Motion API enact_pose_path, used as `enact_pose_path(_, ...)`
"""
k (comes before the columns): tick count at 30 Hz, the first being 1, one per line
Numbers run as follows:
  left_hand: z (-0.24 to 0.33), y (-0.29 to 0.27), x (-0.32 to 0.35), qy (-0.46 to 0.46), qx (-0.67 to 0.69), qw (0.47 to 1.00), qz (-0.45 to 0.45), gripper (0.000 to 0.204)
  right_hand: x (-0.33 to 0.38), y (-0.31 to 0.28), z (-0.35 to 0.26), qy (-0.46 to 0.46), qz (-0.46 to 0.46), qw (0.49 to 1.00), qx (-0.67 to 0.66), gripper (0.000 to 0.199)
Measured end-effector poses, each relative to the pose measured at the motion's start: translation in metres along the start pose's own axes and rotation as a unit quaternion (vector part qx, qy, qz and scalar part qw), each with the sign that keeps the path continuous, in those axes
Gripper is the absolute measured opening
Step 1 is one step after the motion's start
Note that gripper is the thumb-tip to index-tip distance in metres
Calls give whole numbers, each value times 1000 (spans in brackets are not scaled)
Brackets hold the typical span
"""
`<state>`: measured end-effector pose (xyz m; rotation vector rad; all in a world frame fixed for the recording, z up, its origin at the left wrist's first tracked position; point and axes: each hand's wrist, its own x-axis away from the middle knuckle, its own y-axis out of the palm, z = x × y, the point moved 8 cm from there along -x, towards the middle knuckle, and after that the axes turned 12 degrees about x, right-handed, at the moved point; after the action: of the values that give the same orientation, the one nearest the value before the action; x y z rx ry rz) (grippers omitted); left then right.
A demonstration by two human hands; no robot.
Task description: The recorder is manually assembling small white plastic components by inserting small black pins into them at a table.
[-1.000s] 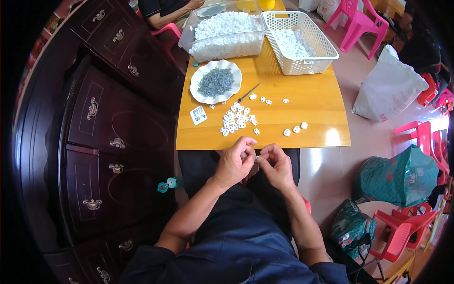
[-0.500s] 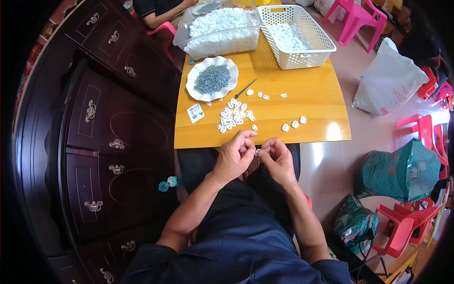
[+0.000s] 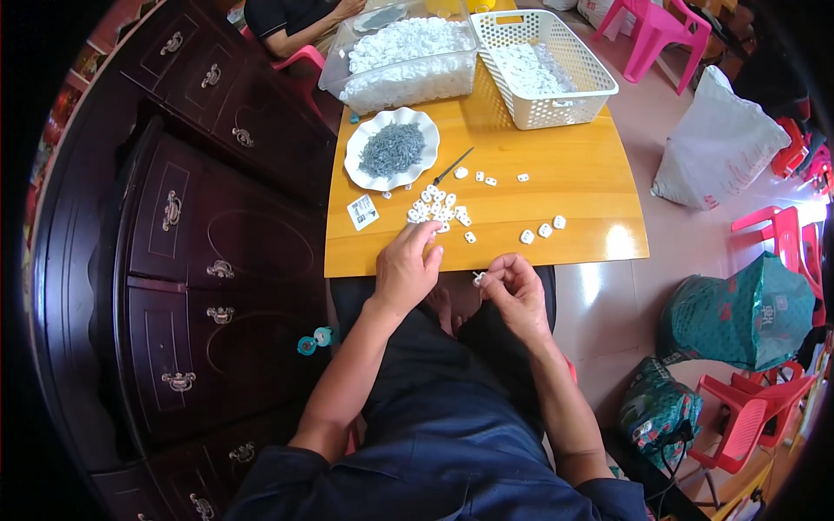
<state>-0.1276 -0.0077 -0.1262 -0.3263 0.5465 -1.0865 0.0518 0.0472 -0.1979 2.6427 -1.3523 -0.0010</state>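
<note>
My left hand (image 3: pixel 407 271) reaches over the table's near edge, fingertips at a loose pile of small white plastic pieces (image 3: pixel 437 199), each with two dark holes. Its thumb stands apart from the fingers, and part of the pile is hidden behind them. Just off the table edge, over my lap, my right hand (image 3: pixel 519 301) pinches one small white plastic piece (image 3: pixel 479 279), with a thin pale bit sticking up from it. Three more white pieces (image 3: pixel 545 230) lie in a slanting row to the right. Beyond the pile lies a thin dark pointed tool (image 3: pixel 454 165).
A scalloped white plate (image 3: pixel 354 165) holds many slim grey bits. Behind it stand a clear bin (image 3: pixel 443 81) of white pieces and a white perforated basket (image 3: pixel 565 111). A square label card (image 3: pixel 362 212) lies left. Dark drawers (image 3: pixel 234 226) flank the table; another person sits at the far left.
My left hand has parted from the right and moved left and forward to the pile. The right hand stays near its place, still pinching the white piece. The view has shifted slightly.
</note>
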Motion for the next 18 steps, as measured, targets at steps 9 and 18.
enact_pose_path(9,-6,8,-21,48,-175,983,-15,24,-2,-2,-1,12,-2,999,-36,14)
enact_pose_path(18,-6,13,-28,58,-149,987,-24,18,-3,-2,2,18,-1,999,-36,14)
